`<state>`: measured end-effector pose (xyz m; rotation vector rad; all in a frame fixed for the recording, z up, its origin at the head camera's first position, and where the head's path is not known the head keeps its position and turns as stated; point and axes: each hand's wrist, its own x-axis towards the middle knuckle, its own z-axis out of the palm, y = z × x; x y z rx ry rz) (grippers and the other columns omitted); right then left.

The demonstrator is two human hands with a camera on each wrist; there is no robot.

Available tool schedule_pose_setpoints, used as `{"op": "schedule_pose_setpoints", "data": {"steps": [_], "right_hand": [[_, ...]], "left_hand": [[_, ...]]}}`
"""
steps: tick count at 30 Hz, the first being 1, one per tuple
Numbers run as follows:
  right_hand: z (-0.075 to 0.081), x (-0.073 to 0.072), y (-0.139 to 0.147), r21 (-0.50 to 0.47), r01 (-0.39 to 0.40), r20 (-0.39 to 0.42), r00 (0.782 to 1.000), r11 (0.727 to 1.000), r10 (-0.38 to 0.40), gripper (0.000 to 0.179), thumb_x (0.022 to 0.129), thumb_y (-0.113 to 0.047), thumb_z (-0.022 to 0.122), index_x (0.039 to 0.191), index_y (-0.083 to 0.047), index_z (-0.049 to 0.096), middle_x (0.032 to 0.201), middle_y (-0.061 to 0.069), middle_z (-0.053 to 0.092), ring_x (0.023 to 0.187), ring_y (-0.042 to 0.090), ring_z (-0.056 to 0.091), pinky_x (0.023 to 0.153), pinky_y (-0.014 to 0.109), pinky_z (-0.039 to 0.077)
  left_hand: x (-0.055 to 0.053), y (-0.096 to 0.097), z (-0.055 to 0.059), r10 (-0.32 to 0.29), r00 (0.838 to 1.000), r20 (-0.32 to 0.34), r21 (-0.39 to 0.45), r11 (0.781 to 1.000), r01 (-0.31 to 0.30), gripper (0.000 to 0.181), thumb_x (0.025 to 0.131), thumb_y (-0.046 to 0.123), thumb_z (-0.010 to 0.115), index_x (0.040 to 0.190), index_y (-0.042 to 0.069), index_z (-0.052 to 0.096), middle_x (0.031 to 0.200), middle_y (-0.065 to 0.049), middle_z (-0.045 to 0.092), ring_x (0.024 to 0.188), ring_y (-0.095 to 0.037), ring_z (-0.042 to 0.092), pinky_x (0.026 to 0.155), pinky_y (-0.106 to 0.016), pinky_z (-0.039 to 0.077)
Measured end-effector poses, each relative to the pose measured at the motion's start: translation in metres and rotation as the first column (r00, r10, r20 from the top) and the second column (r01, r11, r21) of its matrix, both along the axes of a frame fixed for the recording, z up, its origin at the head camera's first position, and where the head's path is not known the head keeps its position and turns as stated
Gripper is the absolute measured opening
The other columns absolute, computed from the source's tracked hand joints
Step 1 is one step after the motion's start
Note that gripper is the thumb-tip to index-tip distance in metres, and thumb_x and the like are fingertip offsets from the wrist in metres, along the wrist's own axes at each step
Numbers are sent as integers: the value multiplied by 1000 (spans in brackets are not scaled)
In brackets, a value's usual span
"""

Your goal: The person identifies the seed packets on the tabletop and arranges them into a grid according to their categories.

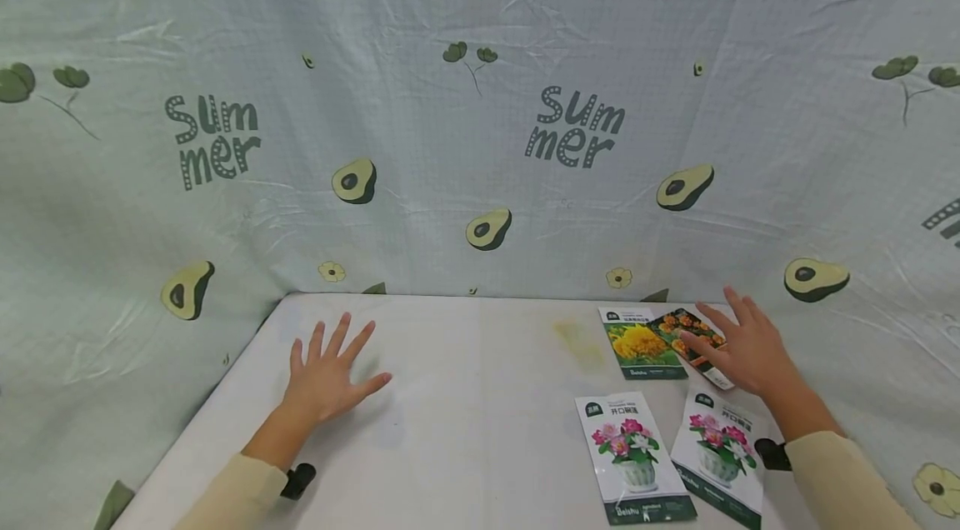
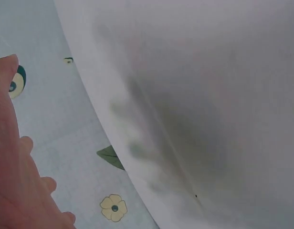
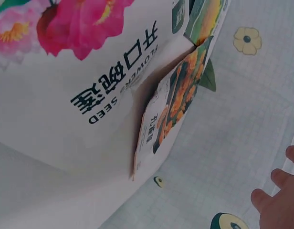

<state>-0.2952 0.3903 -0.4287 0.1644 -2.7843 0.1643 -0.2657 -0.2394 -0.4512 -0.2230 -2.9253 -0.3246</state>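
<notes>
My left hand (image 1: 321, 384) hovers over the left part of the white table with its fingers spread and nothing in it. On the right, my right hand (image 1: 750, 347) is also spread, its thumb and fingers overlapping the dark seed packet with orange flowers (image 1: 686, 334) in the head view. That packet lies slanted across a seed packet with a yellow flower (image 1: 637, 342). Nearer me are two white seed packets with pink flowers, one upright packet (image 1: 633, 463) and one tilted packet (image 1: 720, 455) by my right wrist. The right wrist view shows the orange-flower packet (image 3: 178, 102) with a raised edge.
The white table (image 1: 450, 413) ends at a back edge against a pale printed cloth (image 1: 420, 122) with avocados and lettering. A yellowish stain (image 1: 579, 344) marks the tabletop left of the packets. A small black device (image 1: 298, 481) sits at my left wrist.
</notes>
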Motion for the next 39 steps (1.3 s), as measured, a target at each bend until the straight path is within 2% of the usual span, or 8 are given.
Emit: {"op": "schedule_pose_setpoints", "data": {"steps": [11, 18, 24, 33, 39], "right_hand": [[-13, 12, -7, -59, -28, -49, 998, 998, 26, 77, 93, -62, 63, 147, -8, 51, 164, 30, 22, 145, 61, 23, 110, 77, 22], [-18, 24, -13, -71, -69, -96, 994, 995, 62, 73, 92, -55, 68, 143, -5, 54, 163, 29, 26, 148, 57, 23, 108, 78, 24], [-21, 30, -19, -88, -63, -71, 996, 994, 57, 72, 92, -56, 68, 143, -6, 55, 163, 29, 27, 150, 56, 21, 107, 78, 25], [-23, 43, -26, -152, -108, -28, 994, 983, 105, 69, 91, -49, 73, 145, -9, 55, 164, 28, 25, 148, 59, 21, 103, 82, 23], [-20, 54, -35, -187, -90, 26, 995, 978, 97, 71, 91, -49, 73, 146, -9, 54, 167, 24, 21, 151, 56, 16, 101, 85, 22]], "left_hand": [[13, 30, -7, -33, 999, -41, 34, 999, 35, 90, 87, 74, 59, 160, 27, 35, 170, -16, 22, 153, -55, 16, 114, -76, 10], [20, 46, -17, -45, 998, -40, 46, 998, 47, 89, 86, 73, 62, 160, 28, 37, 169, -15, 25, 152, -55, 21, 113, -77, 14], [27, 57, -22, -43, 998, -36, 61, 997, 45, 90, 86, 74, 61, 160, 29, 36, 169, -14, 25, 152, -54, 20, 114, -77, 14], [41, 79, -19, -61, 997, -54, 84, 994, 65, 88, 85, 75, 61, 159, 32, 38, 169, -12, 28, 152, -52, 25, 114, -75, 19], [48, 94, -17, -67, 997, -39, 105, 992, 70, 89, 85, 75, 62, 159, 32, 38, 169, -12, 27, 152, -50, 25, 115, -74, 20]]}}
